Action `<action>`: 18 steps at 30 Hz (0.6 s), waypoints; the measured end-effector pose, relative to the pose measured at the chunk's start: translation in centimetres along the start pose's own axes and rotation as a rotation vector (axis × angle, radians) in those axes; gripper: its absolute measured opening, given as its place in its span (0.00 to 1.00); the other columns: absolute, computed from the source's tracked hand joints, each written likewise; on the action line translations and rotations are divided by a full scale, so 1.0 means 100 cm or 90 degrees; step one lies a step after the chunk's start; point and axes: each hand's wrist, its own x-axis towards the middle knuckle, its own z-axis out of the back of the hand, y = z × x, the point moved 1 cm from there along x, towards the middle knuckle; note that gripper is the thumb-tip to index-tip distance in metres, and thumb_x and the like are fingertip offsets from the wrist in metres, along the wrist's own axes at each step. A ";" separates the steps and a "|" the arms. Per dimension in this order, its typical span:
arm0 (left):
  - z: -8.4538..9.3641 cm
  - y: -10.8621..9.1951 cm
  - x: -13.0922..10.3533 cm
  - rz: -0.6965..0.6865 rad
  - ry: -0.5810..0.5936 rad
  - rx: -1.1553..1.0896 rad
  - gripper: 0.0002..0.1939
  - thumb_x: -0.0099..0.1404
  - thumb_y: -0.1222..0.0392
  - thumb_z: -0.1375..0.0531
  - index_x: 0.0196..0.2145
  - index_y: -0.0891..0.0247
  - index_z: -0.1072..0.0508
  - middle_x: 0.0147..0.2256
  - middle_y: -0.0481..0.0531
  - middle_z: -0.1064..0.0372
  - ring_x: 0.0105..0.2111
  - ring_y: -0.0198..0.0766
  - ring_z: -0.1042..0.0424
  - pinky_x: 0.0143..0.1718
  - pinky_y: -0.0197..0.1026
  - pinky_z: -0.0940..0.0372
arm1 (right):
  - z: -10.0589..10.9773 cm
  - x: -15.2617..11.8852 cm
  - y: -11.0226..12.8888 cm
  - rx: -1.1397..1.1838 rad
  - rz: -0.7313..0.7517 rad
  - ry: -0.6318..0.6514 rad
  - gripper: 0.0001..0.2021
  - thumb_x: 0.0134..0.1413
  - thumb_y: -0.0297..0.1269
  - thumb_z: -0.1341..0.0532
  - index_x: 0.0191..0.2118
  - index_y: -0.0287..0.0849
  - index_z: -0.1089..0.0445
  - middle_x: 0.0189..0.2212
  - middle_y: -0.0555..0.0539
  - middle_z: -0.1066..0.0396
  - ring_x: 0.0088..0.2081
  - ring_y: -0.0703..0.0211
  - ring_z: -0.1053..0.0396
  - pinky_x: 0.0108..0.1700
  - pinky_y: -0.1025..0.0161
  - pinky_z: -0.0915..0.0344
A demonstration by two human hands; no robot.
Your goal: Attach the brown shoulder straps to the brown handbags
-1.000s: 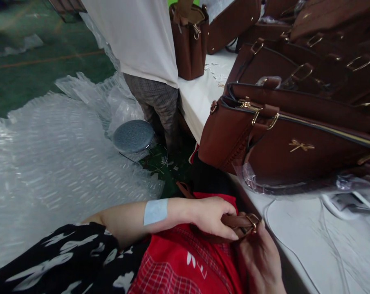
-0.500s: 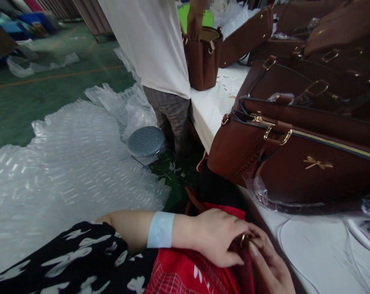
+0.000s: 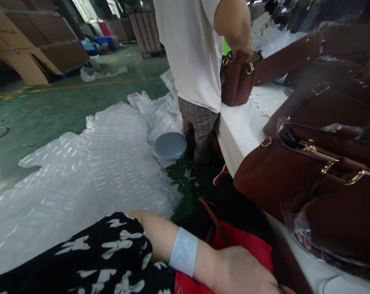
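Note:
My left hand (image 3: pixel 247 271), with a pale blue band around the wrist, lies low over my lap in the head view. Its back faces up and its fingers are cut off by the bottom edge. A thin brown leather strap (image 3: pixel 214 218) runs beneath this hand, across the red cloth (image 3: pixel 246 241). Only a sliver of skin shows beside it at the bottom edge, perhaps part of my right hand; what either hand holds is hidden. To the right, a large brown handbag (image 3: pixel 261 175) with gold-coloured fittings and clear plastic wrap rests on the white-covered table (image 3: pixel 241 130).
A person in a white shirt (image 3: pixel 197 53) stands ahead with a hand at a smaller brown bag (image 3: pixel 237 83). More brown bags (image 3: pixel 341 102) lie at the right. A round grey stool (image 3: pixel 170 146) stands beside clear bubble wrap (image 3: pixel 111 163) spread over the green floor.
The view has swung left, so the scene sits further right. My hands have dropped towards the bottom edge, and the gold-coloured metal piece between my fingers is out of sight.

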 end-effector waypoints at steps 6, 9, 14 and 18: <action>0.004 -0.006 -0.005 0.023 0.037 0.060 0.16 0.70 0.58 0.48 0.50 0.67 0.29 0.44 0.54 0.24 0.39 0.41 0.24 0.21 0.42 0.38 | -0.063 0.006 0.017 0.126 0.014 0.442 0.10 0.44 0.43 0.34 0.16 0.53 0.26 0.15 0.57 0.30 0.28 0.59 0.22 0.26 0.69 0.28; 0.000 -0.006 -0.004 0.015 -0.002 0.021 0.20 0.70 0.55 0.47 0.55 0.66 0.32 0.47 0.51 0.25 0.41 0.39 0.24 0.24 0.39 0.38 | -0.052 0.012 0.022 0.155 0.031 0.546 0.11 0.38 0.33 0.32 0.14 0.56 0.29 0.18 0.56 0.27 0.28 0.62 0.22 0.28 0.72 0.27; -0.006 -0.002 -0.004 0.042 -0.175 -0.036 0.23 0.66 0.48 0.40 0.54 0.61 0.29 0.41 0.48 0.22 0.40 0.35 0.24 0.25 0.36 0.39 | -0.060 0.006 0.018 0.186 0.124 0.522 0.20 0.51 0.49 0.46 0.16 0.46 0.29 0.21 0.56 0.25 0.26 0.68 0.24 0.28 0.72 0.34; -0.011 -0.004 -0.004 0.046 -0.123 0.013 0.22 0.66 0.47 0.41 0.53 0.61 0.28 0.39 0.48 0.22 0.37 0.38 0.24 0.20 0.39 0.43 | -0.073 0.004 0.007 0.027 0.184 0.308 0.27 0.52 0.58 0.48 0.11 0.48 0.33 0.12 0.58 0.33 0.18 0.69 0.30 0.21 0.72 0.38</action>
